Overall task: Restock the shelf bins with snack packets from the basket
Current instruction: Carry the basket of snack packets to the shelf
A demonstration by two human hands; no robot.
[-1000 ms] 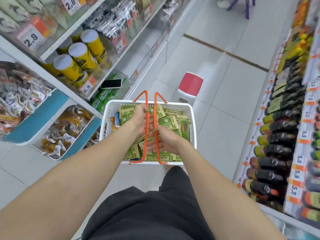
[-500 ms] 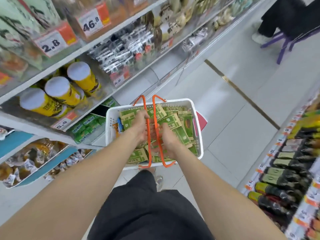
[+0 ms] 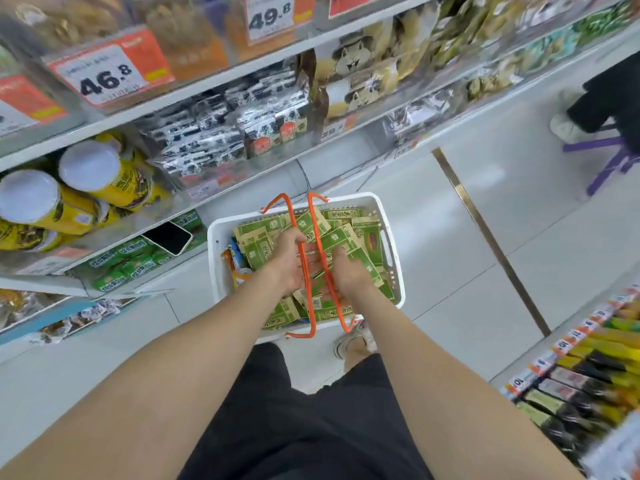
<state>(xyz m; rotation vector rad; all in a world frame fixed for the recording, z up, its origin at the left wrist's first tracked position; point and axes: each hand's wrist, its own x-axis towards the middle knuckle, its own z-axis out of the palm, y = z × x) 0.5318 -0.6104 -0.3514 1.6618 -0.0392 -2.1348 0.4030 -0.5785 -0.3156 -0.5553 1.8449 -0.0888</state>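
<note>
Left of the white basket (image 3: pixel 394 244), shelf bins (image 3: pixel 194 188) hold black packets. Left hand (image 3: pixel 289 261) is in the basket, fingers curled round one orange handle (image 3: pixel 304 268) above green snack packets (image 3: pixel 360 237). Right hand (image 3: pixel 346 275) grips the other handle.

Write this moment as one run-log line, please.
stage: carrying | left hand: on orange handles | right hand: on handles | basket: full, green packets | restocking: not begun
</note>
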